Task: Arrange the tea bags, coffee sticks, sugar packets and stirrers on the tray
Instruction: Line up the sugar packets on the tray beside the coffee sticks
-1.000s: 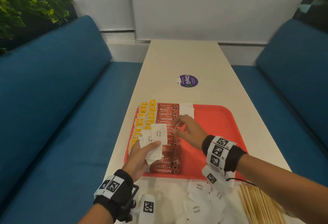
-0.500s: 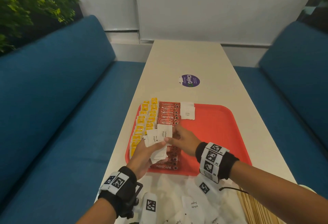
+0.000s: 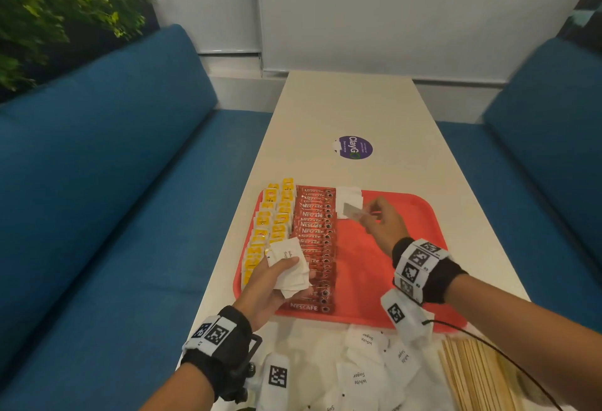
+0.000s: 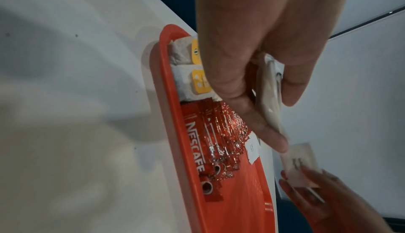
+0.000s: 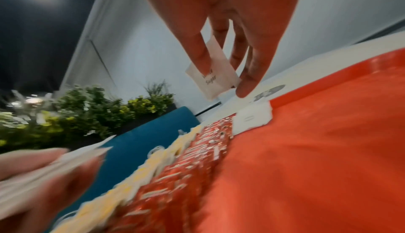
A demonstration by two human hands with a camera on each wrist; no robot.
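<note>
A red tray (image 3: 407, 247) lies on the white table. Yellow-tagged tea bags (image 3: 270, 218) fill its left side, with a column of red coffee sticks (image 3: 314, 241) beside them. A white sugar packet (image 3: 349, 197) lies at the tray's far end, right of the sticks. My left hand (image 3: 273, 277) grips a stack of white sugar packets (image 3: 290, 267) over the tray's near left part. My right hand (image 3: 378, 221) pinches one sugar packet (image 5: 213, 77) in the air just short of the laid one. Loose sugar packets (image 3: 365, 374) and wooden stirrers (image 3: 472, 374) lie on the table near me.
Blue benches (image 3: 97, 198) run along both sides of the table. A purple round sticker (image 3: 354, 147) sits on the table beyond the tray. Green plants (image 3: 49, 9) stand behind the left bench. The tray's right half is bare red plastic.
My right hand took one packet from the stack in my left hand and carried it away toward the far end of the tray. The left hand stayed in place with its stack.
</note>
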